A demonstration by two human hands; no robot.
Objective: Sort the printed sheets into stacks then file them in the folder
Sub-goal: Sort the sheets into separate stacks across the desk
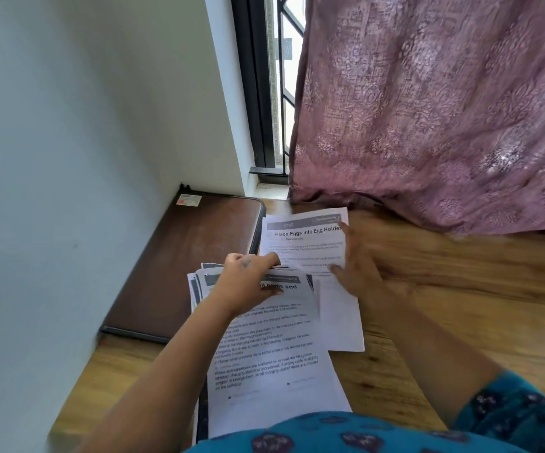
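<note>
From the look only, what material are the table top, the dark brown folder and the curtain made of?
Table top: wood or wood-look laminate, with visible grain and a light sheen. Dark brown folder: probably leather or imitation leather, smooth with a stitched-looking dark edge. Curtain: woven mauve fabric with a raised, slightly shiny pattern.

Right hand (361, 266) motion-blurred; sheets' (264, 348) small print unreadable.

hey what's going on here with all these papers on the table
A person is sorting printed sheets on a wooden table. The left hand holds the top of a fanned stack of sheets near them. The right hand rests flat on a separate sheet titled "Place Eggs into Egg Holder". A dark brown folder lies to the left.
</note>
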